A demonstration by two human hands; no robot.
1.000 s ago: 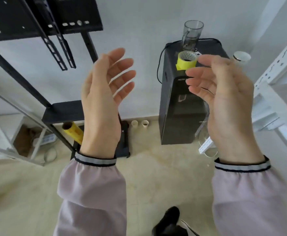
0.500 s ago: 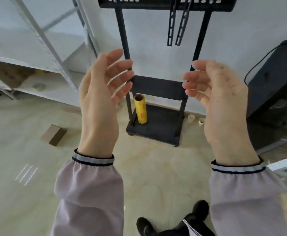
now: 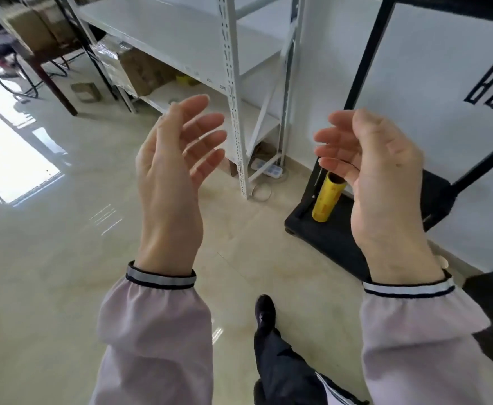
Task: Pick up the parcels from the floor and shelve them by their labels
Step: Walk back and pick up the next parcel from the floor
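Note:
My left hand (image 3: 175, 176) and my right hand (image 3: 376, 182) are raised in front of me, palms facing each other, fingers spread and holding nothing. A small brown parcel (image 3: 85, 91) lies on the floor far off at the upper left, near a table leg. A white metal shelf rack (image 3: 233, 92) stands behind my left hand, with small number labels on its shelf edge. Brown cardboard boxes (image 3: 144, 70) sit on its lower shelf at the left.
A black stand (image 3: 324, 229) at the right has a yellow roll (image 3: 325, 201) leaning on its base. A white power strip (image 3: 265, 169) lies under the rack. A dark table (image 3: 49, 80) and chair stand at the upper left. My shoe (image 3: 265, 312) is on the beige tiled floor.
The view has swung left: the black speaker and glass went out of sight, the black stand slid right, and the white rack came in. Both hands stay raised and empty.

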